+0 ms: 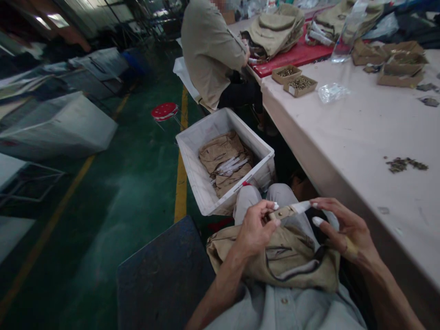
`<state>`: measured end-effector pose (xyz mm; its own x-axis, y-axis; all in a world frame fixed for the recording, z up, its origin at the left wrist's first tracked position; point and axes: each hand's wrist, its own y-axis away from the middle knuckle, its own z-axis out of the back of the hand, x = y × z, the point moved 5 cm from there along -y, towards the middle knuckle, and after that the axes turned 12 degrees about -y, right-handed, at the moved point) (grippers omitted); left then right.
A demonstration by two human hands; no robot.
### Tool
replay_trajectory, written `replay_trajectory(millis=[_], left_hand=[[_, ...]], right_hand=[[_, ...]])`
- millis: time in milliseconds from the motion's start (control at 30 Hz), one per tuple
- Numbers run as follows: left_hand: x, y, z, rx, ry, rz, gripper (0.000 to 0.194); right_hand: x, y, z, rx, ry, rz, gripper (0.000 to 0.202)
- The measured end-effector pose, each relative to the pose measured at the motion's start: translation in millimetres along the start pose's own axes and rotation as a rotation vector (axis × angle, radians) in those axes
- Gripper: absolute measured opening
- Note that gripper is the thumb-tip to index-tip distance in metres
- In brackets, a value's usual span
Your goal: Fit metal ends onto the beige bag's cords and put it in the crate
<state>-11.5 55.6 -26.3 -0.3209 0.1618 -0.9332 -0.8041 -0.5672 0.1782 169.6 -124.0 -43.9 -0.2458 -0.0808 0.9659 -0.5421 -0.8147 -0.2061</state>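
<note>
A khaki garment (275, 259) lies bunched on my lap. My left hand (256, 227) pinches a narrow khaki strap (287, 211) of it with a white end, holding it up over my knee. My right hand (345, 227) is beside the strap's white end, fingers spread and curled, its fingertips touching or nearly touching that end. A dark zipper edge runs along the garment under my right hand.
A white plastic bin (192, 156) with folded khaki pieces stands on the green floor ahead. A long table (360, 133) on my right carries small boxes of metal parts (299, 85), a scatter of small parts (405, 164) and stacked garments. A seated person (209, 50) works farther along. A red stool (165, 111) is beyond the bin.
</note>
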Motion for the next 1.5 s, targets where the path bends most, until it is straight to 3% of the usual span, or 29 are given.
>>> replay_trajectory(millis=[67, 167, 233, 300, 400, 533, 633, 800, 900, 1100, 1233, 1500], left_hand=[[-2, 4, 15.7, -0.046, 0.034, -0.008, 0.033], [5, 11, 34.3, -0.104, 0.117, -0.016, 0.036], [17, 13, 41.9, -0.141, 0.16, 0.004, 0.038], [34, 14, 47.7, -0.192, 0.188, 0.046, 0.041], [58, 12, 56.4, -0.28, 0.24, 0.09, 0.042], [69, 12, 64.0, -0.318, 0.305, 0.104, 0.044], [64, 19, 64.4, -0.307, 0.379, 0.099, 0.042], [60, 35, 59.3, -0.273, 0.356, 0.075, 0.045], [63, 41, 56.8, -0.31, 0.248, 0.087, 0.047], [70, 41, 48.2, -0.343, 0.274, 0.172, 0.047], [87, 34, 44.4, -0.308, 0.384, 0.252, 0.052], [119, 16, 34.1, -0.291, 0.612, 0.397, 0.055]], right_hand=[[-14, 23, 25, -0.137, 0.149, -0.152, 0.041], [-41, 70, 45, -0.216, 0.182, -0.492, 0.065], [-55, 100, 39, -0.177, 0.044, -0.724, 0.079], [-57, 119, 18, -0.053, -0.17, -0.839, 0.084], [-45, 122, -16, 0.107, -0.433, -0.78, 0.076], [-43, 114, -33, 0.041, -0.496, -0.742, 0.076], [-55, 117, -35, 0.017, -0.504, -0.774, 0.081], [-85, 128, -23, -0.061, -0.255, -0.899, 0.098], [-96, 130, -28, 0.008, -0.374, -0.925, 0.097], [-111, 135, -35, -0.046, -0.451, -0.957, 0.098], [-108, 133, -43, 0.007, -0.4, -1.035, 0.087], [-89, 116, -54, 0.029, -0.442, -0.995, 0.066]])
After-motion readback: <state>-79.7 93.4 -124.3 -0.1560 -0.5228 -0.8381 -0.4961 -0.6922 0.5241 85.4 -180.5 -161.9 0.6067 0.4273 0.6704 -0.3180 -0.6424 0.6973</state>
